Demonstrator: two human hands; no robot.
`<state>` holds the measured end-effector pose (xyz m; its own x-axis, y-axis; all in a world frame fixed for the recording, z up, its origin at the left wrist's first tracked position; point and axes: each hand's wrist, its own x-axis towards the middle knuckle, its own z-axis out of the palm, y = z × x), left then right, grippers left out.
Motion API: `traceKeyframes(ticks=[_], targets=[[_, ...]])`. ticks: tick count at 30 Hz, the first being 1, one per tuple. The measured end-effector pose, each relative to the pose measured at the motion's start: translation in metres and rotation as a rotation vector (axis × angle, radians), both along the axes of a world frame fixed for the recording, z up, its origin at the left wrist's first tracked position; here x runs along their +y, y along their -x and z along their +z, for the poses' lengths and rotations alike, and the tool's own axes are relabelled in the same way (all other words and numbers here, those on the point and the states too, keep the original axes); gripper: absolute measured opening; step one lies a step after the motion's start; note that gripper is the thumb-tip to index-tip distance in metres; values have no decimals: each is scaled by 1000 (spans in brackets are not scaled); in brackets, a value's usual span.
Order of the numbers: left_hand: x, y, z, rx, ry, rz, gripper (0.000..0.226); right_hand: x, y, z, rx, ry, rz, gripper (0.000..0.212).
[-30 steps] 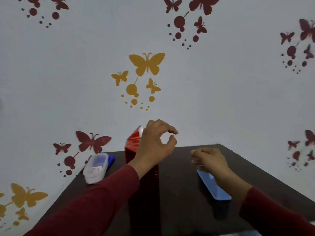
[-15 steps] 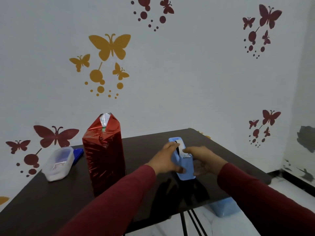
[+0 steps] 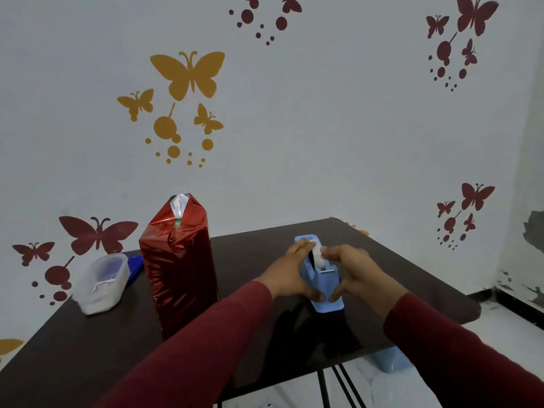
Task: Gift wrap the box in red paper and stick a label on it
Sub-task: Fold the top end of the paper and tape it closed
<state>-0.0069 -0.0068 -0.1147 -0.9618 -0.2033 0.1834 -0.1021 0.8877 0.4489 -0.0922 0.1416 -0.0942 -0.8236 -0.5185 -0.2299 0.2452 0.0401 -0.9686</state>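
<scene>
A tall box wrapped in shiny red paper (image 3: 179, 269) stands upright on the dark table (image 3: 88, 348), its top folded to a peak with a silvery strip showing. To its right stands a light blue tape dispenser (image 3: 322, 285) with a white tape roll in it. My left hand (image 3: 290, 273) grips the dispenser's left side, thumb low near its base. My right hand (image 3: 357, 273) holds the right side, its fingertips pinching at the tape roll on top.
A clear plastic container (image 3: 101, 282) with paper inside lies at the table's back left, a blue object (image 3: 135, 266) behind it. A pale blue box (image 3: 390, 362) sits on the white floor under the table's right edge. The wall stands close behind.
My left hand left the top of the red box and came to the dispenser. The dispenser now stands upright between both hands. The camera has tilted down and turned right.
</scene>
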Motion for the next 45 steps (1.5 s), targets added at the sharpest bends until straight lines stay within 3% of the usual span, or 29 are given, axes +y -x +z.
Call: traceKeyframes(ticks=[4, 8, 12, 16, 18, 20, 26, 28, 31, 35, 41, 45], targets=[[-1, 0, 0, -18, 62, -17, 128, 12, -12, -31, 61, 169, -101, 21], [2, -4, 0, -17, 98, -8, 125, 18, -13, -55, 64, 158, -60, 17], [5, -7, 2, -53, 148, -13, 125, 19, -12, -61, 151, 69, -70, 26], [8, -9, 7, -109, 195, -11, 125, 28, -17, -51, 547, -245, -10, 22], [10, -10, 10, -128, 194, -18, 126, 39, -18, -54, 602, -280, 45, 7], [11, -12, 17, -108, 197, -32, 123, 51, -17, -56, 613, -244, 45, 28], [14, -37, 74, 127, 227, -42, 83, 58, -34, -28, 659, -49, -52, 7], [10, -55, 103, 222, 237, -10, 63, 47, -46, -14, 687, -14, -28, 16], [-7, -88, 142, 326, 249, 70, 37, 23, -71, 8, 654, 10, 42, 29], [-48, -136, 176, 367, 270, 229, 24, -22, -111, 33, 514, 131, 171, 34], [-115, -170, 175, 198, 210, 600, 43, -98, -146, 74, 285, 162, 229, 39], [-128, -165, 163, 153, 163, 643, 54, -130, -157, 89, 248, 138, 211, 47]])
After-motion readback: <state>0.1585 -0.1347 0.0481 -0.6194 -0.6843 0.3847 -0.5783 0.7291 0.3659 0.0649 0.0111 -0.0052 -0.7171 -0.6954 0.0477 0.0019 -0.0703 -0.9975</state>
